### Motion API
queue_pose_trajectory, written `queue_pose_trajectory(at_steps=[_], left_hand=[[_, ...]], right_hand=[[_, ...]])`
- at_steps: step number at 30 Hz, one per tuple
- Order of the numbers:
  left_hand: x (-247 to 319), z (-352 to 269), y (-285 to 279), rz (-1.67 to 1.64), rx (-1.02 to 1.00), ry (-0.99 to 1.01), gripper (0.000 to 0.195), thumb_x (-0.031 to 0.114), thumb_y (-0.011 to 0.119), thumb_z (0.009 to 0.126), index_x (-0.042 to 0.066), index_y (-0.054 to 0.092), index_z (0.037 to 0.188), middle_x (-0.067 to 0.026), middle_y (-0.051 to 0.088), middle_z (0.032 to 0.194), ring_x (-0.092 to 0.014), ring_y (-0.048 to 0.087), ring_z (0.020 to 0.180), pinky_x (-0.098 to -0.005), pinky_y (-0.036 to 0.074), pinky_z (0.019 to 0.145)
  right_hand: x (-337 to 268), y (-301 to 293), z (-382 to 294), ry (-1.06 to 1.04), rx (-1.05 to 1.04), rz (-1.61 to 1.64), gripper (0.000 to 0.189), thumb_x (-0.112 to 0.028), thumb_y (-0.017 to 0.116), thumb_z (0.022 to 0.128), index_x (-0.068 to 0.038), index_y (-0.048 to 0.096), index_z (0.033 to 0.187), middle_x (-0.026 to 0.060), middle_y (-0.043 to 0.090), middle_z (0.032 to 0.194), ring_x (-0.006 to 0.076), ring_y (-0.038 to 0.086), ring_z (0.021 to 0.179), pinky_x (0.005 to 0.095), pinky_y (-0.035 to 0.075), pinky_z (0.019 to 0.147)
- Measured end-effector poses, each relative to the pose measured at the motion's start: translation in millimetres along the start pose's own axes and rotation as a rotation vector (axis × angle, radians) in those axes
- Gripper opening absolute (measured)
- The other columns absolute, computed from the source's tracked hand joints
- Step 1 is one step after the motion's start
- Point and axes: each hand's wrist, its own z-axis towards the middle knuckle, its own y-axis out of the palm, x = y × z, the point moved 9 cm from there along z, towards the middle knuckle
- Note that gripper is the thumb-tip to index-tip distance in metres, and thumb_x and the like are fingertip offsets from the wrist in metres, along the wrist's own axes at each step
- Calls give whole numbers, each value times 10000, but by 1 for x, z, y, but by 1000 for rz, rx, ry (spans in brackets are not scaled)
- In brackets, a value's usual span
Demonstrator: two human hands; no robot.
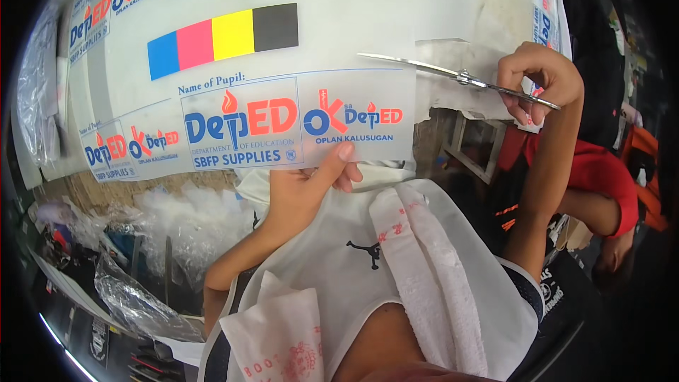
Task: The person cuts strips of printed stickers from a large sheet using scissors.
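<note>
A large translucent printed sheet (339, 26) spreads before me, bearing blue and orange lettering and a bar of colour patches (233, 32). My left hand (313, 185) pinches its near edge, thumb on top and fingers mostly underneath. In my right hand (546, 79), past the sheet's right edge, are metal scissors (463, 77) pointing left. Their blade tip reaches over the sheet, just above a thin blue printed line. The blades look nearly closed; whether the sheet lies between them I cannot tell.
Under the sheet lies a pale, worn tabletop (493, 16). Crumpled clear plastic (196, 223) is heaped below its near left edge. A rectangular frame (496, 154) stands at the right, near a person in a red sleeve (599, 185). Towel cloth (424, 270) hangs over my white shirt.
</note>
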Motion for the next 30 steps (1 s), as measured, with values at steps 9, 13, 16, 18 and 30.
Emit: queue_pose_trajectory(at_steps=[9, 13, 16, 18, 30], left_hand=[[-8, 9, 19, -43, -76, -9, 234, 202, 625, 1019, -28, 668, 1020, -144, 731, 830, -141, 645, 605, -258, 487, 563], [-10, 9, 21, -24, -95, -32, 245, 201, 620, 1027, -28, 707, 1027, -116, 744, 853, -112, 646, 626, -239, 487, 573], [-13, 8, 18, 8, -56, -22, 240, 194, 618, 1027, -28, 710, 1038, -113, 745, 863, -110, 645, 628, -242, 490, 578], [-15, 8, 16, 17, -45, -9, 231, 186, 618, 1026, -27, 708, 1038, -113, 746, 866, -110, 646, 630, -243, 490, 580], [-12, 6, 16, -8, -31, 1, 200, 153, 633, 1016, -32, 676, 1076, -133, 744, 901, -130, 659, 636, -247, 497, 571]], right_hand=[[6, -6, 11, -21, -20, -26, 558, -434, 886, 745, 38, 606, 847, 76, 663, 611, 147, 631, 518, 264, 446, 505], [10, -3, -1, 5, -17, 49, 550, -419, 886, 756, 48, 613, 859, 75, 664, 616, 153, 639, 524, 256, 452, 495], [19, -4, -4, 11, -77, 69, 527, -389, 883, 772, 57, 615, 856, 79, 662, 617, 155, 648, 527, 253, 452, 477], [27, -6, -10, 3, -103, 81, 511, -370, 880, 782, 61, 615, 853, 83, 660, 616, 155, 652, 525, 253, 450, 467], [35, -20, -38, -82, 30, 39, 470, -321, 854, 815, 74, 599, 821, 102, 641, 566, 158, 600, 436, 272, 423, 431]])
